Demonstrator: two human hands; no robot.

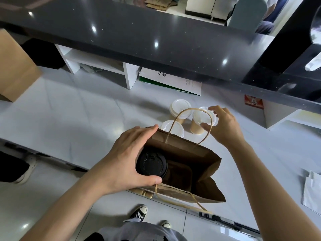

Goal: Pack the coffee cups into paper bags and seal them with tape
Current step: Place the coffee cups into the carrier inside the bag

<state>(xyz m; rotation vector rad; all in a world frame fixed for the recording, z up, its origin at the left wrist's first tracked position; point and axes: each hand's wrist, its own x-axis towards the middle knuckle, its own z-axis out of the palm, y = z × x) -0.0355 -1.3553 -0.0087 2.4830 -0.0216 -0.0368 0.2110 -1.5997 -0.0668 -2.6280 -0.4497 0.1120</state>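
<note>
The left hand (128,159) has its grip wrapped round the black-lidded cup (151,164), thumb at the near side and fingers over the far side, with the cup sitting low in the left end of the open paper bag (199,171). The right hand (224,126) reaches to about one o'clock from the bag, its grip half-spread over the white-lidded cup (201,122), thumb and fingertips at the lid's rim; whether it has closed on it I cannot tell.

Two more white-lidded cups (179,107) stand just beyond the bag at twelve o'clock on the pale tabletop (78,119), one partly hidden by the bag's edge. The bag's far handle (191,112) arches across the cup being reached for.

To do this well, I judge the left grip should settle the dark cup flat in its corner and steady the bag's mouth, while the right lifts its cup by the body below the lid, clear of the handle loop, and lowers it upright into the free right half. No tape is in view.
</note>
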